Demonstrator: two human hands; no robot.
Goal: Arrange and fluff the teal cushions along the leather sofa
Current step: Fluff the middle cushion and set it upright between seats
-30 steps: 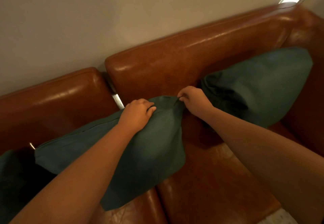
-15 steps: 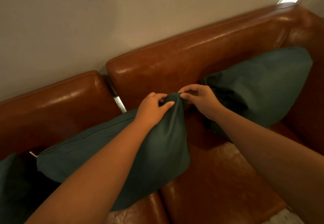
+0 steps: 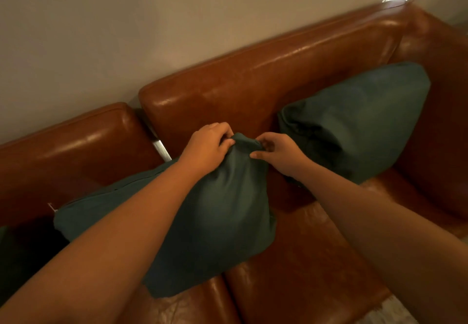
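**Head view: both hands pinch the cushion's top corner**

Head view has the soft teal fabric cushion (image 3: 215, 222) lying across the seat of the glossy brown leather sofa (image 3: 291, 77), over the seam between two seat pads, its upper corner drawn up to a peak. Left hand (image 3: 206, 150) grips that peak from the left, fingers curled into the cloth; right hand (image 3: 277, 151) pinches it from the right, thumb underneath. A second teal cushion (image 3: 354, 123) leans in the sofa's right corner, well apart.

The cover puckers and sags readily, so it looks light, limp and loosely filled: corners and edge seams give the surest hold, and there is nothing to break. The leather looks slick, so the cushion may slide.

Against a second ago, the left hand has travelled from the top edge to the corner, and the peak now stands taller.
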